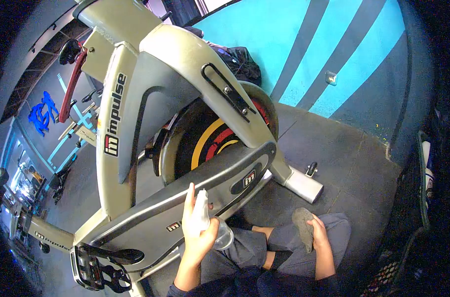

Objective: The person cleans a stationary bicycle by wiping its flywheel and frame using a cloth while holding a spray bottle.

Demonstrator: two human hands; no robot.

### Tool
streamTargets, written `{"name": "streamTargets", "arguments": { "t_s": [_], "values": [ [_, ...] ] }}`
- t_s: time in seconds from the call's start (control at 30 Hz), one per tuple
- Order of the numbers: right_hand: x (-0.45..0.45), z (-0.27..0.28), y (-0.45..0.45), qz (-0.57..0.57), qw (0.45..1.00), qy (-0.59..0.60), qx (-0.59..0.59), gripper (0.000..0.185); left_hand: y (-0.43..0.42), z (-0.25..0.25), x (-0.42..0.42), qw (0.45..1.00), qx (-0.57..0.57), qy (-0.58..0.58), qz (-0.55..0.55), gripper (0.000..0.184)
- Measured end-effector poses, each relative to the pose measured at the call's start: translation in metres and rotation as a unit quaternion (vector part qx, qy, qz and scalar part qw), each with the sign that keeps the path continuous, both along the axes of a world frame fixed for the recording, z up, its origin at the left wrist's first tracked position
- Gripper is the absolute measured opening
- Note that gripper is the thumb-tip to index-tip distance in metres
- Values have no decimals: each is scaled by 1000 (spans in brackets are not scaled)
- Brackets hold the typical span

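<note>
My left hand is wrapped round a spray bottle with a white spray head, and its clear body shows below the fingers. One finger points up beside the nozzle. The bottle is in front of the dark chain guard of an exercise bike marked "impulse". In my right hand is a grey-brown cloth, gripped at its right side and hanging over my folded leg. The bike's flywheel, with yellow and red rings, is behind the guard.
A pedal with a strap sticks out at lower left. The bike's rear foot rests on dark floor tiles. Behind stand a black bag and a turquoise and grey wall. More bikes are at left.
</note>
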State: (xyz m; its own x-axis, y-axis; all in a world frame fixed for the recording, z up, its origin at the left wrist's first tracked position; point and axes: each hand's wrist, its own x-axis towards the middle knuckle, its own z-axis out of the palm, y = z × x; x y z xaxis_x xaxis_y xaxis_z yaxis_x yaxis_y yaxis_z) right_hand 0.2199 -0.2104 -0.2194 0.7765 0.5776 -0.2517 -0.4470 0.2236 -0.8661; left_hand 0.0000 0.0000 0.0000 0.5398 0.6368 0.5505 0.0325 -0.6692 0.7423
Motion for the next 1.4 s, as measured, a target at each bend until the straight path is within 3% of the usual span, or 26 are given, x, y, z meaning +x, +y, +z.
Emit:
{"name": "streamTargets", "arguments": {
  "t_s": [0.2,0.3,0.37,0.4,0.47,0.57,0.6,0.63,0.73,0.77,0.83,0.9,0.93,1.07,1.1,1.17,1.23,1.4],
  "values": [
    [-2,5,0,3,999,32,-2,47,3,-6,-3,1000,9,-13,12,90],
    [-1,-2,-5,-19,999,30,5,45,4,-9,-6,999,-48,-13,5,89],
    [-1,1,-10,-23,989,141,35,45,10,-18,-9,999,-43,-5,-25,89],
    [-4,7,-8,-21,989,139,34,45,13,-21,-9,999,-17,-6,-28,88],
    [-11,23,0,-35,968,217,120,47,16,-24,-13,999,-15,14,-32,88],
    [-20,53,22,-2,968,199,153,48,24,-33,-14,1000,6,7,-30,82],
    [-30,81,36,-36,985,111,128,49,26,-36,-15,999,14,10,-33,81],
    [-33,98,47,-36,985,111,128,49,27,-38,-16,999,23,13,-36,81],
    [-40,147,78,-32,957,-271,102,50,33,-42,-20,999,33,23,-34,79],
    [-43,172,88,-37,917,-387,84,50,35,-44,-21,998,50,38,-29,79],
    [-44,224,108,-63,760,-647,18,50,37,-46,-24,997,61,35,-26,77],
    [-43,255,132,-64,660,-747,-47,53,40,-48,-28,990,111,80,-25,77],
    [-41,256,148,-96,632,-765,-85,50,43,-50,-30,977,189,100,-14,77],
    [-51,236,191,-95,606,-764,-199,40,45,-58,-33,988,138,65,-25,77],
    [-67,245,189,-58,616,-761,-195,42,46,-60,-33,989,129,64,-28,76],
    [-96,246,193,21,635,-768,-77,45,46,-61,-33,990,125,57,-32,72],
    [-130,252,187,51,591,-801,-75,52,58,-75,-38,974,201,57,-90,69],
    [-105,243,192,41,588,-806,-58,50,53,-67,-43,980,175,78,-56,68]
  ]
}}
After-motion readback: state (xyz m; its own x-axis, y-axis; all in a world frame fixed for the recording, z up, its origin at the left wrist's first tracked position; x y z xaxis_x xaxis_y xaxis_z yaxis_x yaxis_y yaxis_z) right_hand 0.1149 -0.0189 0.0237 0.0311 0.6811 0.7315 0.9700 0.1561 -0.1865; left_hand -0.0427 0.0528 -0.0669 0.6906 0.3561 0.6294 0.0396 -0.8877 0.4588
